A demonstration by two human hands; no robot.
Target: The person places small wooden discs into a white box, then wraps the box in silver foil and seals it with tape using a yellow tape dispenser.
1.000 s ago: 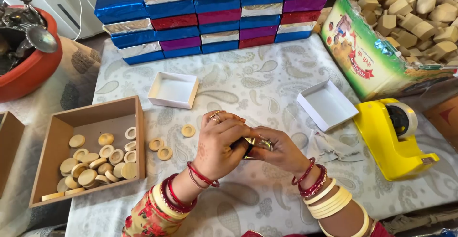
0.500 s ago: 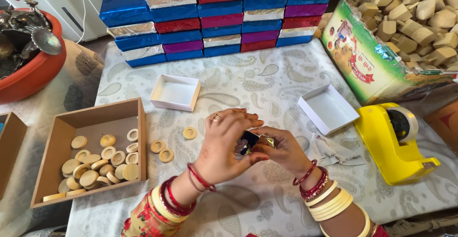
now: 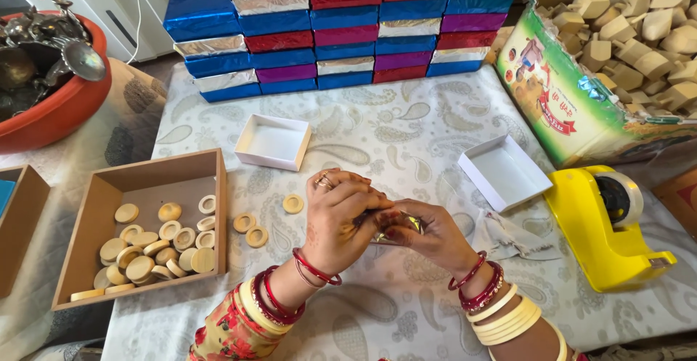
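We note the left hand (image 3: 341, 212) and right hand (image 3: 428, 234), fingers pinched together on a small shiny foil-wrapped piece (image 3: 396, 226), above the patterned tablecloth (image 3: 406, 136)

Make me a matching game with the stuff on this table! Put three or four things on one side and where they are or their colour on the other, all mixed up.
Things:
1. tape dispenser
2. wooden rings
3. round tub
4. shiny boxes

Clues:
A. stacked at the back of the table
B. yellow
C. orange-red, holding metal pieces
D. piled in the brown box

Pairs: 1-B, 2-D, 3-C, 4-A
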